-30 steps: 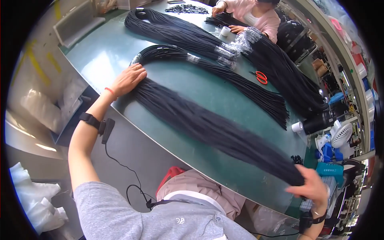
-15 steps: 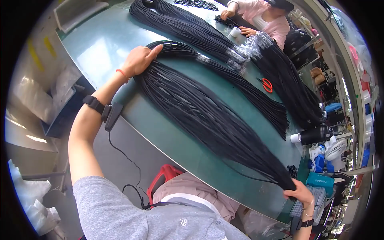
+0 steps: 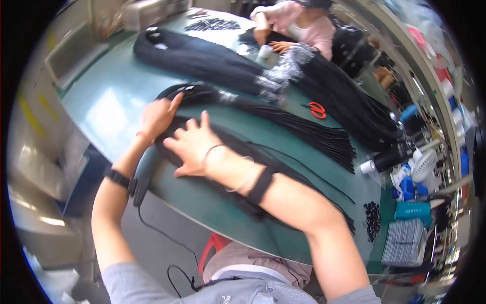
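This side of the scissors (image 3: 317,110), a black cable bundle (image 3: 245,202) lies on the worktop (image 3: 86,91). The right grip (image 3: 195,147) spreads wide over it; whether the left grip (image 3: 156,119) holds, I cannot tell. Uneven pressure could splay it.

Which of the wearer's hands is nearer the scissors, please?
Right: the right hand is over the near black bundle, left of the scissors; the left hand is farther left.

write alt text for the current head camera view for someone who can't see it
A person's left hand and spread-fingered right hand are at the left end of long black cables on a green table. Beyond lie more black bundles and red-handled scissors, with a co-worker in pink across the table.
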`<state>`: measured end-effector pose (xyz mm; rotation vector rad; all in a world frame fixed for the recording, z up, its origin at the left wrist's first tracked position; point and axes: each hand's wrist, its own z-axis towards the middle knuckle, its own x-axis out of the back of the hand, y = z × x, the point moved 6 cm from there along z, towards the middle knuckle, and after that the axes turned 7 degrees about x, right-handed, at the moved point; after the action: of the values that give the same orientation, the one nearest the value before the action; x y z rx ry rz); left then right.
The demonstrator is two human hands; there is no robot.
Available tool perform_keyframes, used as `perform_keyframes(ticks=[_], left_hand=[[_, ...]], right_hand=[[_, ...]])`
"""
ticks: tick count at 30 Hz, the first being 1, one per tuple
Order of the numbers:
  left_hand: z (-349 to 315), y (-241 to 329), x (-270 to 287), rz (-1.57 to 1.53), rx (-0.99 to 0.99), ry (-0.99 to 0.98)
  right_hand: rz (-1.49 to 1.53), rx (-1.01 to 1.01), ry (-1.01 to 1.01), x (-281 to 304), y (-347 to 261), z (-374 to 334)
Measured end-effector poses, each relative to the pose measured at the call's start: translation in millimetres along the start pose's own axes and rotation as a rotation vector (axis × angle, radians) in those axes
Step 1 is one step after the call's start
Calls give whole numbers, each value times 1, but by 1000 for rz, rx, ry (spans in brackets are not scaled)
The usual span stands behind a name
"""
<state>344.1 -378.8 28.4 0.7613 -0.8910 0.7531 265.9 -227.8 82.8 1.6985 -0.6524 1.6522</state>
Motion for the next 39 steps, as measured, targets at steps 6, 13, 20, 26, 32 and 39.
perform_keyframes(ticks=[6,13,20,26,32,39], left_hand=[[-11,0,14,-173,142,-27],[-12,-6,19,-161,107,-16],[-4,11,29,-256,71,-384],[-54,144,29,-163,-571,-909],[-125,353,-15,-277,-996,-741],[-211,538,-51,-507,-1219,-680]], right_hand=[[69,-88,-148,-23,18,-108],[8,-343,-404,-5,-4,-327],[105,-828,-432,8,-23,-474],[369,-1285,78,-26,-57,-563],[174,-1228,86,-42,-72,-546],[215,-1280,286,-42,-80,-554]])
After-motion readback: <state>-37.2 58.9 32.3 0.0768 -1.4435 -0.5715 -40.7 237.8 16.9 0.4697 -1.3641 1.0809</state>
